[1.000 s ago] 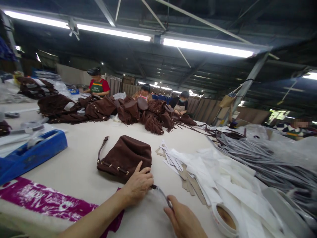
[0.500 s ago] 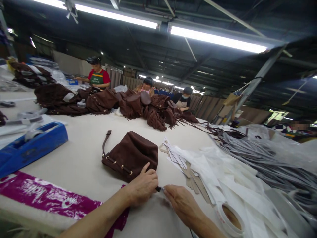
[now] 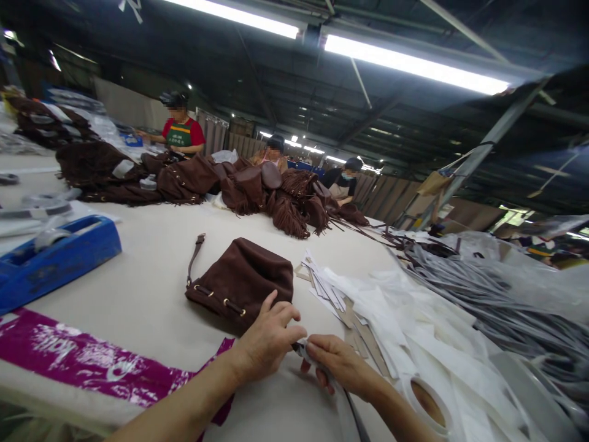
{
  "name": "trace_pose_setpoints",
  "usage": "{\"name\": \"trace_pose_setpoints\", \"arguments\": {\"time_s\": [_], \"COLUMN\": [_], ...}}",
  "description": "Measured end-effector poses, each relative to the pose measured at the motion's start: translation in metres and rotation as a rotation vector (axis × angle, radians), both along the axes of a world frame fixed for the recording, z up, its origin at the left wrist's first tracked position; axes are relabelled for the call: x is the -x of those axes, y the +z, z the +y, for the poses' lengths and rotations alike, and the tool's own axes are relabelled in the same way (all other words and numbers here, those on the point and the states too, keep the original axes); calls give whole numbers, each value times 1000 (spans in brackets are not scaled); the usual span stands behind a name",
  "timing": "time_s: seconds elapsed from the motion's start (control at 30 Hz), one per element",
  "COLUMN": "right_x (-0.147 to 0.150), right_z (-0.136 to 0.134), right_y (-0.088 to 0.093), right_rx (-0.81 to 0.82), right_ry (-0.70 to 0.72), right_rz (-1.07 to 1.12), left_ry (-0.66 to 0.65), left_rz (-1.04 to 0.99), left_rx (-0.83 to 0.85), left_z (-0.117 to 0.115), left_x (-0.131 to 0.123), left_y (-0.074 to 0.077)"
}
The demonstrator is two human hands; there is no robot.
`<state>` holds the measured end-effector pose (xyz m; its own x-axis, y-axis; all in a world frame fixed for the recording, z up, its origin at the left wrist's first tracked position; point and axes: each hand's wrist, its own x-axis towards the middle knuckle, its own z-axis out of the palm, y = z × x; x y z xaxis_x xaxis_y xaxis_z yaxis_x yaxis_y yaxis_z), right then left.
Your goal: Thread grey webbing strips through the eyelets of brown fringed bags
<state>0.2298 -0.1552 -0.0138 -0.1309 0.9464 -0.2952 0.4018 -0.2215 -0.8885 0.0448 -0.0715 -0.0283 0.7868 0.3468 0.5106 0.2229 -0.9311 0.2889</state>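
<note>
A dark brown drawstring bag with gold eyelets and a short buckled strap lies on the pale table just beyond my hands. My left hand is beside its near edge, thumb and fingertips pinched on a small dark end piece. My right hand is closed around a strap that looks grey and dark. From there the strap runs down past the lower edge of the view. My fingers partly hide where the end piece and the strap meet.
A blue tape dispenser and a purple printed strip are at left. White strips, a tape roll and bundled grey straps cover the right. Brown fringed bags are heaped behind, with several co-workers beyond.
My left fingers have lifted and spread a little, still pinching the end piece. The right hand has turned, showing more of the strap. The view has shifted slightly.
</note>
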Motion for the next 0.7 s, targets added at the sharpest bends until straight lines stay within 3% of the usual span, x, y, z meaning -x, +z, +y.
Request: {"name": "trace_pose_setpoints", "arguments": {"time_s": [0.13,0.33,0.53,0.7], "right_x": [5,9,13,16], "right_z": [0,-6,-11,-10], "right_y": [-2,-1,-1,-6], "right_rx": [7,-27,4,-44], "right_ry": [-13,-24,-45,-93], "right_rz": [59,84,83,32], "left_ry": [72,138,19,-40], "left_rz": [-46,-125,-71,-71], "left_rx": [-11,145,125,120], "left_z": [-17,-27,-15,-21], "left_x": [-4,-6,-2,4], "left_y": [-6,-12,-13,-8]}}
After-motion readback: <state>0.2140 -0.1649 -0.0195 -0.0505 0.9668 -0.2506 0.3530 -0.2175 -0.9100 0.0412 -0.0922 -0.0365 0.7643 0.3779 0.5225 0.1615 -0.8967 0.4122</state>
